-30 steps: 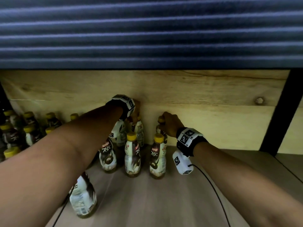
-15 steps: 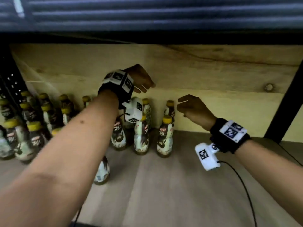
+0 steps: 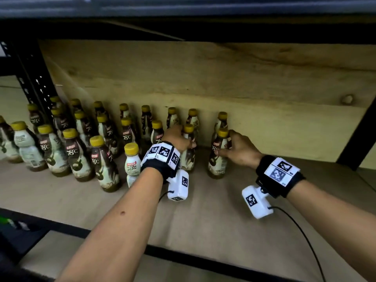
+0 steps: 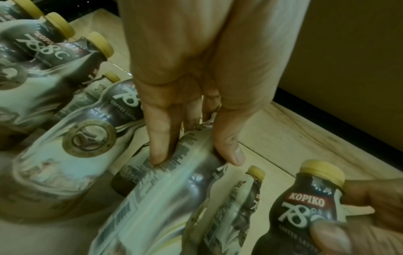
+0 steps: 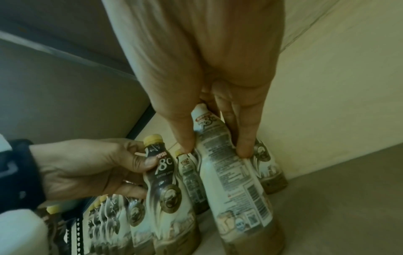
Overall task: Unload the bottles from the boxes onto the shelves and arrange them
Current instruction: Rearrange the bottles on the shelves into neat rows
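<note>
Brown-and-white coffee bottles with yellow caps stand in rows on the wooden shelf (image 3: 223,220). My left hand (image 3: 184,142) grips the neck of one front-row bottle (image 3: 188,159); in the left wrist view thumb and fingers (image 4: 161,146) wrap that bottle (image 4: 170,186). My right hand (image 3: 234,147) grips the bottle (image 3: 217,161) one place to the right, its thumb and fingers (image 5: 246,143) on either side of the bottle's shoulder (image 5: 231,172). Both bottles stand on the shelf, with two more right behind them.
Several more bottles (image 3: 81,143) fill the shelf's left half up to a black upright (image 3: 34,82). A wooden back panel (image 3: 234,88) closes the rear, and another black post (image 3: 360,131) stands at the right. The shelf's black front rail (image 3: 183,255) runs below my forearms.
Half a second ago both hands hung raised and empty above the bottles. They have come down, and each now grips a front-row bottle. The view has swung left, showing more bottles.
</note>
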Demonstrator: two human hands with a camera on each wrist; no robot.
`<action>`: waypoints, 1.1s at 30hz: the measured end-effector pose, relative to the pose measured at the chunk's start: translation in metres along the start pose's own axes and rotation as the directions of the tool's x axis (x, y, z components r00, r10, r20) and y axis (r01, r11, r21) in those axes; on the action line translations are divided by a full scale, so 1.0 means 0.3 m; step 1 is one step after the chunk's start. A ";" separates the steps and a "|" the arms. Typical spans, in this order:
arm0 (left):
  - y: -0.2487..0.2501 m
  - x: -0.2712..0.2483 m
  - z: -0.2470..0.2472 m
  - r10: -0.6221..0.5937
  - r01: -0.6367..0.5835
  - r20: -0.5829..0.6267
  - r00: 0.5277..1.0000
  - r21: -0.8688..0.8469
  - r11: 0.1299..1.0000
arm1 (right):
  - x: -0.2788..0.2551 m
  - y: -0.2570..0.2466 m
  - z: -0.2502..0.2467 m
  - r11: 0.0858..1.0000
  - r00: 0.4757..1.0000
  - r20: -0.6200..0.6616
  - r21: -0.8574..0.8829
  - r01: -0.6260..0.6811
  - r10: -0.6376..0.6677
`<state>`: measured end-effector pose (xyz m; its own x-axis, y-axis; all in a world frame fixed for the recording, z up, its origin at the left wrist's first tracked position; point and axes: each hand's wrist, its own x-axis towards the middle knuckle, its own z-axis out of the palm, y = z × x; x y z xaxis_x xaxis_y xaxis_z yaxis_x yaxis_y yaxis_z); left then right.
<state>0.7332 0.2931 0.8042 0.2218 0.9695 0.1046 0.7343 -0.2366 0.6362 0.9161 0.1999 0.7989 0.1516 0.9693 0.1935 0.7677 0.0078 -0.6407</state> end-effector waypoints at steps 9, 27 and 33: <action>0.022 -0.051 -0.013 0.012 -0.012 0.002 1.000 0.016 1.000 | -0.037 -0.007 0.011 0.993 0.993 -0.040 0.015 -0.113 0.113; -0.518 -0.700 -0.029 0.468 -0.552 0.801 0.373 -0.214 0.806 | -0.781 -0.177 0.331 0.863 0.885 0.394 0.325 -0.386 0.248; -0.911 -0.688 0.174 0.206 -0.483 0.858 0.470 0.055 0.874 | -0.837 -0.013 0.722 0.909 0.825 0.435 0.034 -0.416 0.361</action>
<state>0.5203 0.1544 0.5689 0.8062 0.3514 -0.4760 0.5695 -0.6788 0.4636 0.7400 0.0097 0.5918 0.1320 0.9092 -0.3948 0.6138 -0.3877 -0.6877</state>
